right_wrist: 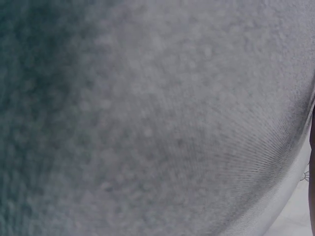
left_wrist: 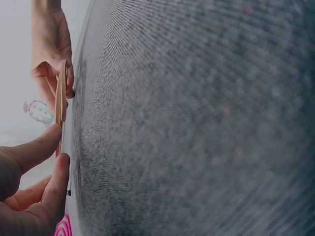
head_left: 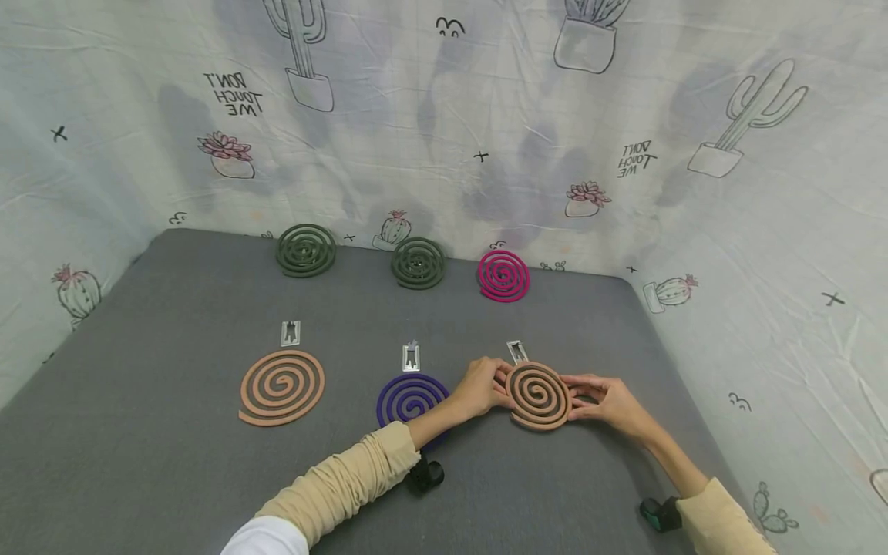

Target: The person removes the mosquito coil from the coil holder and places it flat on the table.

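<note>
A tan mosquito coil is held between both hands at the right of the grey table in the head view. My left hand pinches its left edge, and my right hand grips its right edge. Seen edge-on in the left wrist view, the coil is flat and thin, with the left thumb and fingers at its near end. Just beyond it lies a small metal coil stand. The right wrist view shows mostly grey cloth; the coil is out of sight there.
A purple coil, partly behind my left forearm, and another tan coil lie to the left. Metal stands lie beyond them. Along the back are two green coils and a pink coil, before a printed cloth wall.
</note>
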